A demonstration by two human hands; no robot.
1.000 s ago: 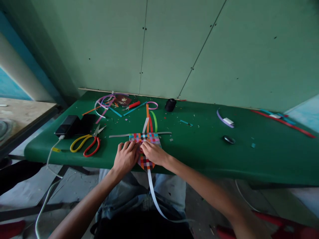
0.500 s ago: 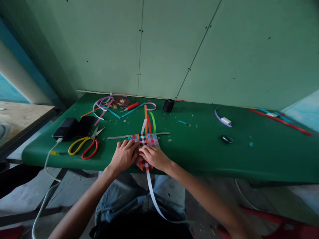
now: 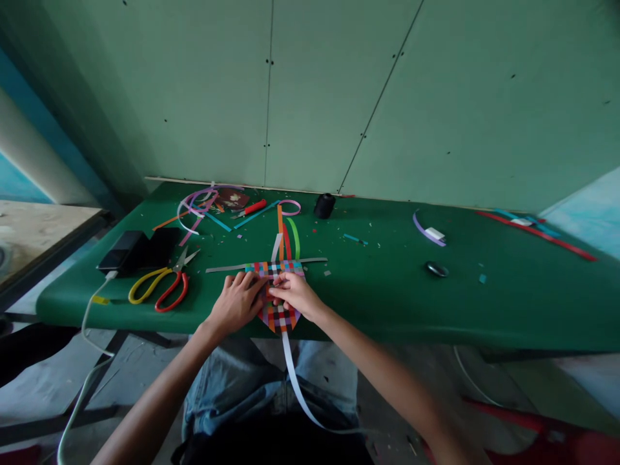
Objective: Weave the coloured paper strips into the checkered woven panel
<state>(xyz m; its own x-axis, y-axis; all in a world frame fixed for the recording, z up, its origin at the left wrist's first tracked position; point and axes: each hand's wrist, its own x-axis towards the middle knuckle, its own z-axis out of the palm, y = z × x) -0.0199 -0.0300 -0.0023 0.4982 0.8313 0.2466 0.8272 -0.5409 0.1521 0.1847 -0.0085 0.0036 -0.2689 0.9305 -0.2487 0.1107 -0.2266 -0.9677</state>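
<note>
A multicoloured checkered piece woven from flat strips (image 3: 279, 320) lies at the table's front edge, narrowing toward me. My left hand (image 3: 238, 298) presses on its left side, fingers bent over it and thumb reaching to the middle. My right hand (image 3: 296, 294) is closed in a pinch over the centre of the weave; what sits between its fingertips is too small to make out. From the pointed end a long white strip (image 3: 293, 374) hangs over my lap. Orange, red and green strips (image 3: 297, 239) stick out at the far side, and a grey strip (image 3: 225, 268) runs across the top edge.
Scissors (image 3: 169, 281) with yellow and red handles lie left, beside a black device (image 3: 124, 250) with a white cable (image 3: 86, 323). Farther back are a red-handled cutter (image 3: 255, 207), loose strips (image 3: 223, 223) and a black thread spool (image 3: 324, 206). A dark oval object (image 3: 436, 269) lies right.
My right hand has lifted slightly and its fingers have drawn into a pinch above the weave. My left hand stays on the piece. The whole view has shifted slightly.
</note>
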